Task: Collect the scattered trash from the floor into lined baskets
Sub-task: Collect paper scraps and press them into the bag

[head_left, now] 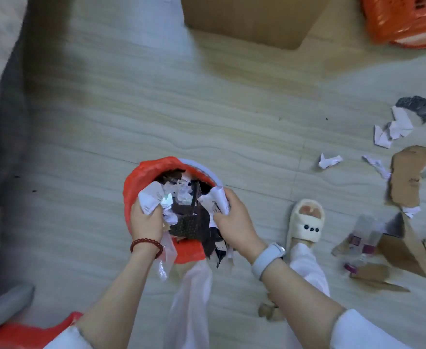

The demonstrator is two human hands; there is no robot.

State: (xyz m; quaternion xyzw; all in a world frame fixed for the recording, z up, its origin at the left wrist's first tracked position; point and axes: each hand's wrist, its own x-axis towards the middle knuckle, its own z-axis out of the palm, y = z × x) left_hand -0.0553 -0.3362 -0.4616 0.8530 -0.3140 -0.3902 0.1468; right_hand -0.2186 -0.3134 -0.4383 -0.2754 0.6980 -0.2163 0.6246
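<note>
while both hands (189,217) grip crumpled paper (154,197), it sits over the basket (136,187).

Left hand (146,220), right hand (234,217) grip paper scraps (181,195) over lined basket (133,182).

Floor (156,109), scattered paper scraps (398,127)

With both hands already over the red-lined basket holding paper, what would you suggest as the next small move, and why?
Probably release both handfuls and press them down. The left hand and right hand each grip crumpled paper over the basket, which already looks heaped, with scraps hanging over its near rim. More paper scraps and torn cardboard remain on the floor to the right.
</note>
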